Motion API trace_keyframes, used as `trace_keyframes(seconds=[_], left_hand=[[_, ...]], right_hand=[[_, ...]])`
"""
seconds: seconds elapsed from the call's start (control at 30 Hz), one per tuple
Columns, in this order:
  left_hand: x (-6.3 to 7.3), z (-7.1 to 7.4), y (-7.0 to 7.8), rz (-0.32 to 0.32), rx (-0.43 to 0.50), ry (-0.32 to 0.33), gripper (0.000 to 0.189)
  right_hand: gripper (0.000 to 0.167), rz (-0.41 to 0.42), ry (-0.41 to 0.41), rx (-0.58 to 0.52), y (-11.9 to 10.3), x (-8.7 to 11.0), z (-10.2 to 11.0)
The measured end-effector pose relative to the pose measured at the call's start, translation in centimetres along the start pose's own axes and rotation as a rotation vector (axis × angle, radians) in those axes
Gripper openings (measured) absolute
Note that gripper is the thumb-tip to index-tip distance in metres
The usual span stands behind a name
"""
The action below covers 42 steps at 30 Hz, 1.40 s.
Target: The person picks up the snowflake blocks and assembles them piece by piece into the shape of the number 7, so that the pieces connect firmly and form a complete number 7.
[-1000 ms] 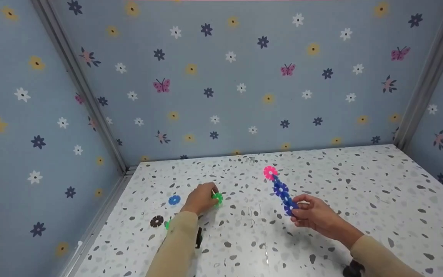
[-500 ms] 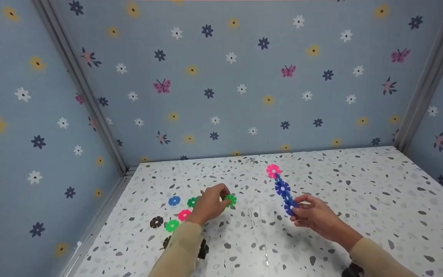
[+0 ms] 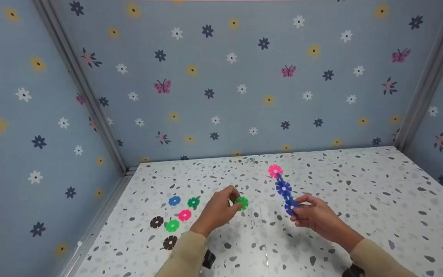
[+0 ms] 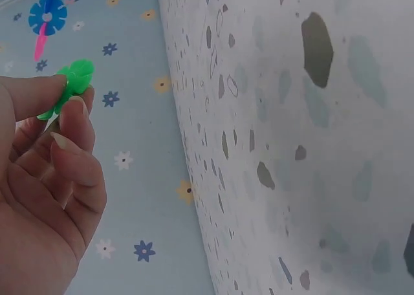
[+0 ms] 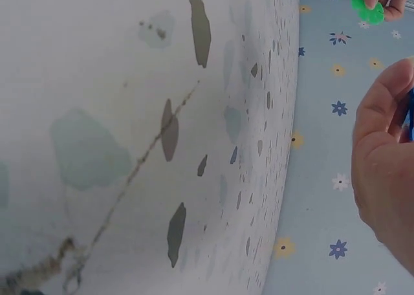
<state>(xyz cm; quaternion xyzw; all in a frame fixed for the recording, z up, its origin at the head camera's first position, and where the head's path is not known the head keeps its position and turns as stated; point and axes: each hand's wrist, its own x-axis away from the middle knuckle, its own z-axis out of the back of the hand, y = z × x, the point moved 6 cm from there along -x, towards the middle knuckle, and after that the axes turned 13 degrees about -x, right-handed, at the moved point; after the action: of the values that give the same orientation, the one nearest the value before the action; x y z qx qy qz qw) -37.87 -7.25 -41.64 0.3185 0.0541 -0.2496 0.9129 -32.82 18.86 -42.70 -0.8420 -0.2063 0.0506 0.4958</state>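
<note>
My left hand (image 3: pixel 219 207) pinches a bright green notched plastic disc (image 3: pixel 242 203) between thumb and fingers, above the table; the left wrist view shows the disc (image 4: pixel 79 78) at the fingertips. To the right, my right hand (image 3: pixel 315 215) grips the near end of a chain of interlocked blue discs (image 3: pixel 283 188). A pink disc (image 3: pixel 275 171) forms the chain's far end. The green disc and the chain are apart. In the right wrist view the right hand (image 5: pixel 385 146) mostly hides the blue piece it holds.
Loose discs lie on the speckled table (image 3: pixel 352 184) left of my left hand: blue (image 3: pixel 174 201), dark green (image 3: pixel 193 202), pink (image 3: pixel 184 215), green (image 3: pixel 172 226) and two dark brown, one (image 3: pixel 157 222) farther back. Flower-patterned walls (image 3: pixel 221 77) stand at the back and sides.
My left hand has moved right with the green disc, toward the chain, uncovering loose discs behind it. My right hand stays nearly still; the chain's far end has shifted slightly right.
</note>
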Motion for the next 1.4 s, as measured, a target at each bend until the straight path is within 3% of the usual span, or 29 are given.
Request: trace_keyframes(seconds=[0.2, 0.53, 0.87, 1.1, 1.4], left_hand=[[0.5, -0.5, 1.8, -0.023, -0.044, 0.032, 0.01], [1.1, -1.4, 4.0, -0.091, -0.06, 0.002, 0.01], [1.5, -2.0, 5.1, -0.16, -0.035, -0.002, 0.01], [1.3, -2.5, 6.2, -0.23, -0.081, 0.037, 0.007], [1.3, -3.0, 7.6, -0.322, -0.174, 0.143, 0.003]], right_hand=[[0.02, 0.033, 0.112, 0.04, 1.2, -1.4, 2.1], [0.02, 0.027, 0.157, 0.08, 1.1, -1.2, 2.2], [0.021, 0.015, 0.158, 0.102, 1.4, -1.0, 1.9], [0.019, 0.006, 0.139, 0.115, 1.7, -0.9, 1.3], [0.014, 0.004, 0.116, 0.119, 1.8, -0.7, 0.9]])
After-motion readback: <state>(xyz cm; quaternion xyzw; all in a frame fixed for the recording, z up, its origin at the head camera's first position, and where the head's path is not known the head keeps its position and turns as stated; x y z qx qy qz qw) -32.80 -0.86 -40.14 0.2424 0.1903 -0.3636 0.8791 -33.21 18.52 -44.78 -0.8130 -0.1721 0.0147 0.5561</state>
